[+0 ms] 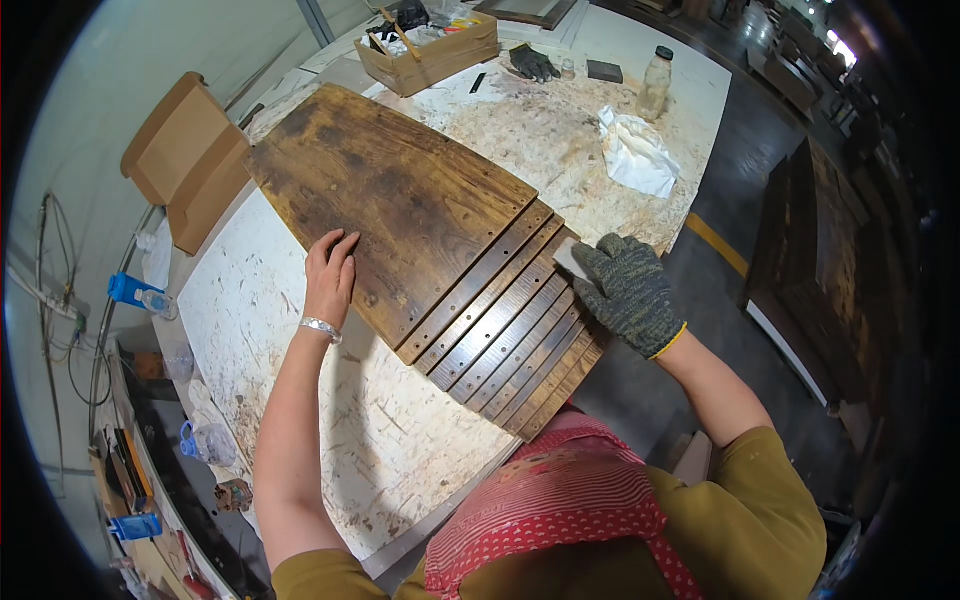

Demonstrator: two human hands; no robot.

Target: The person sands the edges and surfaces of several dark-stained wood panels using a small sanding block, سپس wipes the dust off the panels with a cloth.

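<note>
A fanned stack of dark brown wooden boards (400, 190) lies across the table, its near ends stepped back like stairs. Along those ends run small dark holes. My bare left hand (328, 280) rests on the left edge of the top board, fingers stretched out, a silver bracelet at the wrist. On my right hand (630, 295) is a dark grey knitted glove with a yellow cuff. Its fingers close round a small pale sanding block (572, 260), which touches the stepped ends at their right side. The block's underside is hidden.
The white table (390, 430) is stained brown. Farther back are a cardboard box (430, 62) of odds and ends, a spare glove (533, 63), a glass bottle (656, 85) and a crumpled white cloth (637, 152). An opened carton (190, 165) stands left; stacked panels (815, 280) stand right.
</note>
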